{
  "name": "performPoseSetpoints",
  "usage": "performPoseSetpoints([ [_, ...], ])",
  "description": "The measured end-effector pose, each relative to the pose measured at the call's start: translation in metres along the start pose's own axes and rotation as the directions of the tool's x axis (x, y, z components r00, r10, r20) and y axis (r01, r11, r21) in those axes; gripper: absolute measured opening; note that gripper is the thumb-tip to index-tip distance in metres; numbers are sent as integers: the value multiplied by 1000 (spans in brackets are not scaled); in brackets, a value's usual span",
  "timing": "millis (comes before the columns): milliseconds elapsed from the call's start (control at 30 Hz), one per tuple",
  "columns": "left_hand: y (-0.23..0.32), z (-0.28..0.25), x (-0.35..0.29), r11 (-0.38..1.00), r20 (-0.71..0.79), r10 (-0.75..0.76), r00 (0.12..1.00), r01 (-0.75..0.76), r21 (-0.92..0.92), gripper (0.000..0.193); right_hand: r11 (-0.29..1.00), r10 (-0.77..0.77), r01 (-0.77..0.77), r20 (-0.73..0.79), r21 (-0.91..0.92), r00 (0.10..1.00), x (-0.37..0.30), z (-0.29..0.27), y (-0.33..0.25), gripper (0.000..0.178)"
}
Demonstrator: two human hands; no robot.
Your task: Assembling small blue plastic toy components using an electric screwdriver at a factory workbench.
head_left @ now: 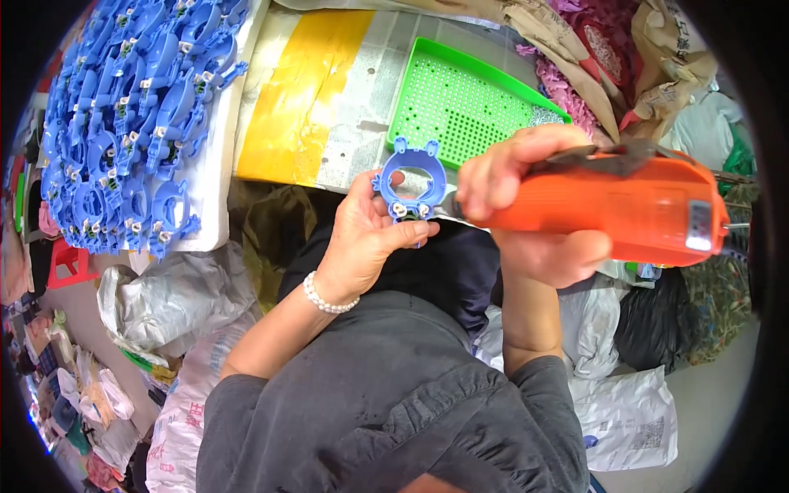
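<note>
My left hand [366, 232] grips a blue ring-shaped plastic part [442, 177] by its lower left edge, thumb below and fingers behind. The part has small knobs on top and white pieces near its bottom. In my right hand [526, 189] lies an orange electric screwdriver [592, 204], held level, its nose pointing left at the blue part. The tip meets or nearly meets the part's lower right side; exact contact is hard to see. Beyond the part stands a green perforated tray [485, 90] with small silvery screws [549, 117] at its right end.
At the left, many similar blue parts [123, 107] stand in rows on a white foam board [215, 197]. Yellow tape [300, 90] crosses the work surface. Pink pieces and brown paper bags [567, 57] sit at the back right. Plastic sacks [185, 300] surround my lap.
</note>
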State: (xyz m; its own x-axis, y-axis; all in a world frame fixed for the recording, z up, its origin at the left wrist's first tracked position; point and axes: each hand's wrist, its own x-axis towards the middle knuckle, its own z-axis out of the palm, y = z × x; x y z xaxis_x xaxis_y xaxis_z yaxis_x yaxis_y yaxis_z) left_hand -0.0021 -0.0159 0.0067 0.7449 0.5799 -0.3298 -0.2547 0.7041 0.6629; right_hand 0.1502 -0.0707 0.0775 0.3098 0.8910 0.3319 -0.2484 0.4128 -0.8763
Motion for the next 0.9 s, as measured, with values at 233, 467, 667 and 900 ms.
performPoseSetpoints([
  [233, 7, 0, 1, 990, 2, -94, 996, 94, 102, 57, 968, -200, 159, -217, -192, 956, 53, -40, 24, 49],
  [467, 7, -2, 6, 986, 25, -126, 992, 122, 117, 55, 946, -287, 222, -289, -237, 913, 79, -50, 48, 34],
  [667, 8, -3, 7, 982, 22, -153, 988, 149, 118, 54, 955, -266, 207, -307, -211, 914, 77, -50, 55, 34],
  [900, 7, -4, 9, 981, 32, -155, 987, 150, 120, 53, 957, -259, 201, -307, -207, 916, 78, -52, 57, 34],
])
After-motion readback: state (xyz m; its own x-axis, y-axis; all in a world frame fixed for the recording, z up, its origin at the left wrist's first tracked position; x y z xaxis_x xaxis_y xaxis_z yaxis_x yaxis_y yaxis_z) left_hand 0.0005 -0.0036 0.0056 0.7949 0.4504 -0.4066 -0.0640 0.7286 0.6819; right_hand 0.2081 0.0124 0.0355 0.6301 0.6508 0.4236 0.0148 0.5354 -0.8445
